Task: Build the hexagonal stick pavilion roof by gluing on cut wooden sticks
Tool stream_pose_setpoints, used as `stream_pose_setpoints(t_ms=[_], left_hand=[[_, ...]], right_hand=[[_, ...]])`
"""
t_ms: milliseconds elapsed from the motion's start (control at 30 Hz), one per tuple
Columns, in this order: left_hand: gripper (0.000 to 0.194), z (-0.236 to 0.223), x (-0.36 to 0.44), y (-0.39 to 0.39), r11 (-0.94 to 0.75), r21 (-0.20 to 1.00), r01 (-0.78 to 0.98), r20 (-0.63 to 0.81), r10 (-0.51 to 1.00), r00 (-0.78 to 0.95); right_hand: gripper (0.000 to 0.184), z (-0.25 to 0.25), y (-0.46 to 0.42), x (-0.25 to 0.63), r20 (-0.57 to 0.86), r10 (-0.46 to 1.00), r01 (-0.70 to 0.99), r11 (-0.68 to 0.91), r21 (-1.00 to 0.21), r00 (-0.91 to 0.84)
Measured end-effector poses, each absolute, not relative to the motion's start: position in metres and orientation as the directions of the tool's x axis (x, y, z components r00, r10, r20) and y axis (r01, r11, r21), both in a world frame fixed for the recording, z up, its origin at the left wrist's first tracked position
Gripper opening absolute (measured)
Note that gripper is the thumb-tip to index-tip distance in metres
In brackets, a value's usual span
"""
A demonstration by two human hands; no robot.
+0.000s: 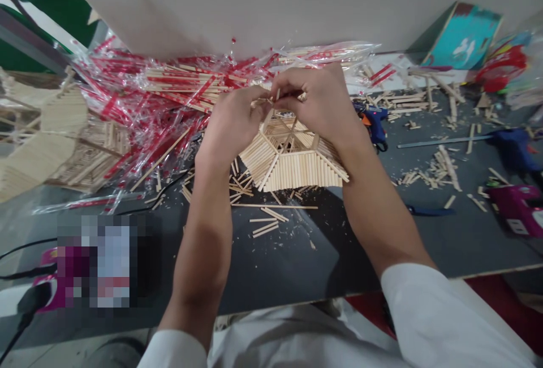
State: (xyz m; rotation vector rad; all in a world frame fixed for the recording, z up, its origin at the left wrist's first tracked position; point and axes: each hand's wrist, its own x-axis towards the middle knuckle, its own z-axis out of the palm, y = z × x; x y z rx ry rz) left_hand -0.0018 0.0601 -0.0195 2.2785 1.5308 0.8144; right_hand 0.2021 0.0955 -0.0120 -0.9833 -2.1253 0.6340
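Right hand (320, 99) pinches what looks like a short stick (278, 94) over the far rim of the hexagonal stick frame (303, 171), mid-desk (292, 269). Left hand (233, 125) fingertips meet it there, probably steadying; can't tell if they clamp anything. Frame sits wide side down, likely for stability. Cut sticks (266, 228) lie nearer the front edge, presumably for easy reach.

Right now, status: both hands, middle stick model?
Left hand, right hand: fingertips close together at far side of stick model. Loose sticks: near side, clear of hands.
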Motion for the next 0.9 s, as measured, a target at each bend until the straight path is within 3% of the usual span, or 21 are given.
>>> stream_pose_setpoints(t_ms=[433,767,900], left_hand=[[0.03,-0.018,-0.001,0.06,-0.391,0.502,0.771,0.267,0.918,0.292],[0.027,-0.011,-0.002,0.054,-0.377,0.467,0.8,0.321,0.915,0.244],[0.026,-0.008,-0.007,0.052,-0.376,0.487,0.788,0.324,0.916,0.237]], right_hand=[[0.012,-0.013,0.097,0.202,0.409,0.784,0.456,0.61,-0.648,-0.467],[0.042,-0.019,0.1,0.206,0.433,0.794,0.293,0.574,-0.765,-0.426],[0.033,-0.017,0.099,0.209,0.397,0.807,0.354,0.56,-0.749,-0.437]])
